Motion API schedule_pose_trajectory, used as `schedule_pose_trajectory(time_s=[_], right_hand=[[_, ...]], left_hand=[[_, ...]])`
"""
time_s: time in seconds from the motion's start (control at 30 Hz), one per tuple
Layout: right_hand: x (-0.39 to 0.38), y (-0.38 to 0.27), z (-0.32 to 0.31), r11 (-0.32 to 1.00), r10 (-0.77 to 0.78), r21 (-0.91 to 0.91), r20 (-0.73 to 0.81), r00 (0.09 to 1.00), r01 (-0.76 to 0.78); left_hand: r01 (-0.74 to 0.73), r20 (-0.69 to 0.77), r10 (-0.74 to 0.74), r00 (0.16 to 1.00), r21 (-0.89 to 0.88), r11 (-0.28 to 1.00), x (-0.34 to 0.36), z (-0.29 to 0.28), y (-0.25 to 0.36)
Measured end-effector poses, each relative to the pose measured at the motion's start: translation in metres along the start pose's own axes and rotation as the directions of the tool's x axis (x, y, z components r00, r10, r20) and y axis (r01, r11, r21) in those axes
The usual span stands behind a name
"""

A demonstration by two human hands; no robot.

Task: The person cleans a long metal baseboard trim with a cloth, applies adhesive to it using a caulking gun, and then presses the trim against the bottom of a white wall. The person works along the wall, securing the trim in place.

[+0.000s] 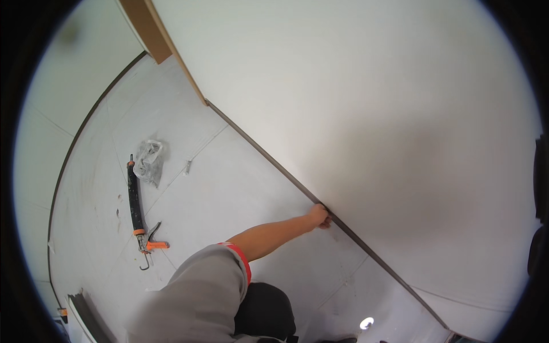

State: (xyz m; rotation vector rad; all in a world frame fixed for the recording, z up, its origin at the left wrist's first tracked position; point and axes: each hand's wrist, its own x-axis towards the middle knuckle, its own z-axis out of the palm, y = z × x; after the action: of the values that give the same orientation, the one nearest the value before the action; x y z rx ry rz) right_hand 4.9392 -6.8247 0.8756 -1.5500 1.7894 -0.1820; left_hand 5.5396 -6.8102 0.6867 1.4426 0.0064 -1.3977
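My left arm, in a grey sleeve with a red cuff, reaches across the floor to the foot of the white wall (400, 143). There my left hand (321, 216) rests against the dark brown skirting strip (263, 151), its fingers curled in. Whatever lies inside the fingers, if anything, is hidden. The strip runs along the base of the wall on both sides of the hand. My right hand is out of the picture.
Left on the grey tiled floor (194, 194) lies a black and orange caulking gun (135, 200). A clear plastic bag (150, 162) touches its nozzle end, with a small metallic piece (187, 167) nearby. A brown door frame (147, 28) stands at the far left. My bent knee (265, 311) is below.
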Motion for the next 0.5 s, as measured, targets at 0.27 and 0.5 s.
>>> schedule_pose_trajectory(time_s=[0.27,0.5], right_hand=[[-0.028,-0.11,0.003,0.957,-0.154,-0.265,-0.131,0.979,0.115],[-0.032,-0.173,0.018,0.916,-0.232,-0.367,-0.159,0.96,0.16]], left_hand=[[-0.11,-0.294,0.148,0.944,0.142,0.984,0.006,-0.194,0.083],[-0.027,-0.496,0.497,0.712,0.688,0.725,0.024,-0.336,0.142]])
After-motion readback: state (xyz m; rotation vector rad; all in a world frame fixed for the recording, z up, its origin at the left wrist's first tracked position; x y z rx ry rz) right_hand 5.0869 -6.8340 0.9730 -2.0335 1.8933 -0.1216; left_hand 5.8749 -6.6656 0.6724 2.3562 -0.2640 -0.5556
